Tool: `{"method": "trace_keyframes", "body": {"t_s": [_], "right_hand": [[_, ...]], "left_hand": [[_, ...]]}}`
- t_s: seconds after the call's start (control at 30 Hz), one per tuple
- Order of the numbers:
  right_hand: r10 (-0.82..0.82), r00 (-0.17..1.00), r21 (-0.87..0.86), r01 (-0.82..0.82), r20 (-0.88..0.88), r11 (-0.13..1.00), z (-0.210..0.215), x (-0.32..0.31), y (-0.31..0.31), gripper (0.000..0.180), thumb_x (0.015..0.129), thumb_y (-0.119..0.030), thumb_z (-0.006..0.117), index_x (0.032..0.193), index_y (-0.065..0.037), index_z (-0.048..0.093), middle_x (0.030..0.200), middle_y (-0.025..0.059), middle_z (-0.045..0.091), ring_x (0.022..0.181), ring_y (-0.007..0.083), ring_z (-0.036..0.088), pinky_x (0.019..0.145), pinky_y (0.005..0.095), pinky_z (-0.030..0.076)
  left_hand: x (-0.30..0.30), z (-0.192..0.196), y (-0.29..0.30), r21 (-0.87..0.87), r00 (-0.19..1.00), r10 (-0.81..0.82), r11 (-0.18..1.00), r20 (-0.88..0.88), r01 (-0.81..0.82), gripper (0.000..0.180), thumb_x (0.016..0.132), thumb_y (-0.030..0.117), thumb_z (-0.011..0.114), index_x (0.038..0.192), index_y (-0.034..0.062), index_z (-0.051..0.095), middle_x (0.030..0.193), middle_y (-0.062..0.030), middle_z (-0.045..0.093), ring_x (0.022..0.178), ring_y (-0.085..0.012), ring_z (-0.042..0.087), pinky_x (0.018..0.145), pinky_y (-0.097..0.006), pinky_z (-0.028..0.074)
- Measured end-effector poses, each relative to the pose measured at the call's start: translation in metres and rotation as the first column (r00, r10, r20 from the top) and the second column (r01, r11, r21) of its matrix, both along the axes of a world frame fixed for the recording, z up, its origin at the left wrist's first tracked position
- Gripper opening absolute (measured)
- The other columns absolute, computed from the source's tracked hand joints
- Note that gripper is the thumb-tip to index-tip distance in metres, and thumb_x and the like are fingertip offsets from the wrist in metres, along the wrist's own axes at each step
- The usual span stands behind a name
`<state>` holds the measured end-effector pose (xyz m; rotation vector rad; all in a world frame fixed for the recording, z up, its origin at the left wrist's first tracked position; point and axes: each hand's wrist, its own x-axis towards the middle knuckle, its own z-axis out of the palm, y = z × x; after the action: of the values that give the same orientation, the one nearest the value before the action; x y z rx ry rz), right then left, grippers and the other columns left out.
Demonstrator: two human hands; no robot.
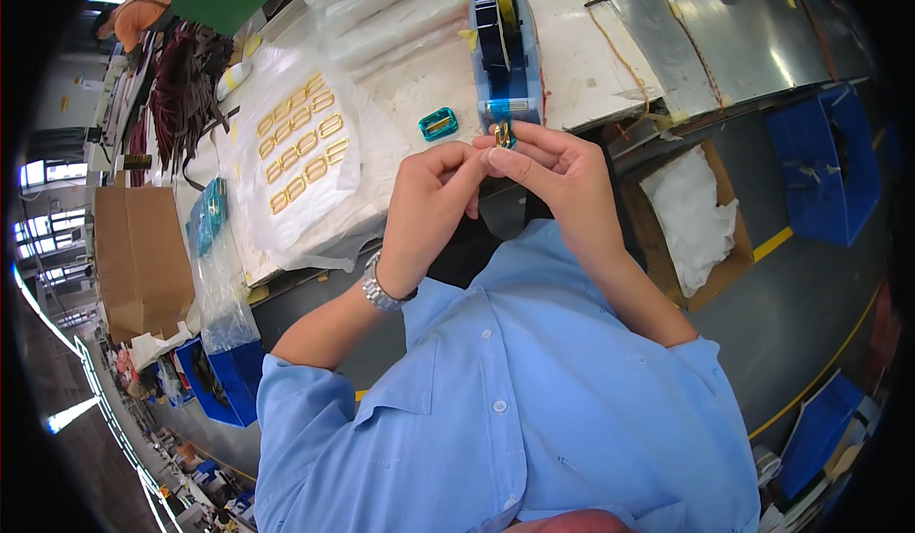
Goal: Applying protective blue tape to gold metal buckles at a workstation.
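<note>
A small gold buckle [503,135] with teal film at its edge is pinched between my hands, just in front of the tape dispenser. My right hand [569,173] grips it with thumb and fingers. My left hand [429,195], with a metal watch on its wrist, is closed, its thumb and forefinger meeting the right thumb at the buckle; fingers hide much of the piece. The blue tape dispenser [525,85] holds a dark roll and a yellow-edged roll, with teal tape at its front. Left of it lies a teal-wrapped buckle [438,123].
Several gold buckles [303,142] lie in rows on a white plastic sheet [257,190] at the left. A teal-filled plastic bag [207,214] hangs by the table's left end. An open carton [717,266] with white lining and a blue bin [827,166] stand at right.
</note>
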<state>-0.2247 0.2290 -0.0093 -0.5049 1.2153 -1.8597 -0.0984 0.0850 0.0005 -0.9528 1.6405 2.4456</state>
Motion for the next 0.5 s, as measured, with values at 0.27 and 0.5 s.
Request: {"method": "trace_keyframes", "body": {"t_s": [0.27,0.5], "right_hand": [[-0.032,0.995,-0.035,0.036,0.099,0.999,0.014,0.008,0.005,0.041,0.1,-0.012,0.079,0.134,0.008,0.07,0.115,0.0124,0.08,0.104,0.0077,0.071,0.092,0.0218,0.055],[-0.012,0.992,0.052,0.006,0.124,0.999,0.013,0.02,0.02,0.035,0.103,-0.016,0.075,0.128,0.008,0.072,0.109,0.009,0.08,0.1,0.0071,0.071,0.089,0.0207,0.055]], "left_hand": [[-0.013,-0.014,0.03,-0.847,0.843,-0.104,0.141,-0.528,-0.513,0.028,0.081,-0.003,0.084,0.107,0.0024,0.076,0.091,-0.0092,0.07,0.081,-0.0283,0.062,0.071,-0.038,0.051],[-0.005,-0.005,0.034,-0.858,0.849,-0.131,0.134,-0.511,-0.496,0.017,0.083,-0.003,0.081,0.099,0.0012,0.077,0.084,-0.0096,0.068,0.076,-0.0271,0.06,0.066,-0.037,0.049]]}}
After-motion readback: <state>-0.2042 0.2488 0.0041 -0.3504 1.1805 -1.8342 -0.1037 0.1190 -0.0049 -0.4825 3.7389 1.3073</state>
